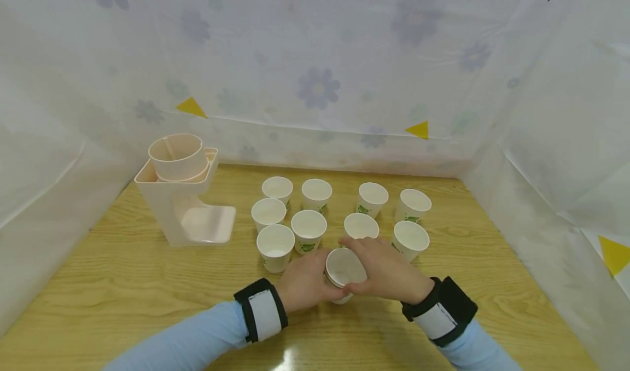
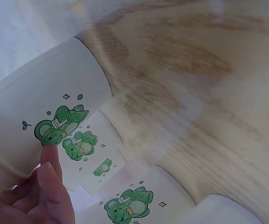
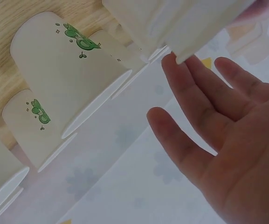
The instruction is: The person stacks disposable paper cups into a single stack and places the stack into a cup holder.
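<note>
A short stack of white paper cups (image 1: 345, 268) stands between the two hands at the front of the group, its mouth facing up. My left hand (image 1: 307, 280) grips the stack from the left; in the left wrist view its fingers (image 2: 55, 191) lie against the cup wall below a printed green bear. My right hand (image 1: 389, 270) holds the stack's rim from the right, with thumb at the near side and forefinger at the far side. In the right wrist view one fingertip meets the rim, while the other fingers (image 3: 171, 140) spread loosely away from it.
Several upright paper cups stand behind the hands, a left group (image 1: 308, 226) and a right group (image 1: 411, 238). At the left is a cream-coloured dispenser-like stand (image 1: 172, 212) with a round cup-shaped top (image 1: 176, 166). Flowered white sheeting (image 1: 275, 59) encloses the wooden table (image 1: 123, 289).
</note>
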`<action>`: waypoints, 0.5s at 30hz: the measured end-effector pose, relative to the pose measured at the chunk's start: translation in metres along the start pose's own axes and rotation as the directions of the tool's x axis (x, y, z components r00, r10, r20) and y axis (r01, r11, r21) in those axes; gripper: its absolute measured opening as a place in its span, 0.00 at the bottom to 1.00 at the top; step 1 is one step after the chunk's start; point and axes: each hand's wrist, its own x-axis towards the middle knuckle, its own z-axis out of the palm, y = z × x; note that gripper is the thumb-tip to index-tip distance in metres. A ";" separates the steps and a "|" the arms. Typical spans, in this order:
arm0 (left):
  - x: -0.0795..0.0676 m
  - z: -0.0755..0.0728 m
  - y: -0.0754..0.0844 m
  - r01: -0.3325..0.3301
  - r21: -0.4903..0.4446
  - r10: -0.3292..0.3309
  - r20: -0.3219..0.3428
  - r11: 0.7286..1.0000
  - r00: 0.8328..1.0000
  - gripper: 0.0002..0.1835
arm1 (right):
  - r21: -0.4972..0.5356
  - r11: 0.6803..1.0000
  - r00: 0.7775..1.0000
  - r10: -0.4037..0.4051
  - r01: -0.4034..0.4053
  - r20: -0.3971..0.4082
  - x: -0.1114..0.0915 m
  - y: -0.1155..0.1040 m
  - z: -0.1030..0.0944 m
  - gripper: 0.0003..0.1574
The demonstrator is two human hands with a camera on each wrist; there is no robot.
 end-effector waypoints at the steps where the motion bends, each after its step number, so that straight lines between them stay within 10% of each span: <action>1: 0.000 0.000 0.000 0.000 0.000 0.000 0.000 1.000 1.000 0.32 | 0.004 1.000 1.000 -0.002 0.002 0.003 0.000 0.000 0.000 0.46; 15: -0.001 -0.001 0.000 0.007 -0.029 -0.007 0.010 1.000 1.000 0.32 | 0.064 0.998 0.998 -0.004 0.000 0.055 0.002 0.001 -0.001 0.45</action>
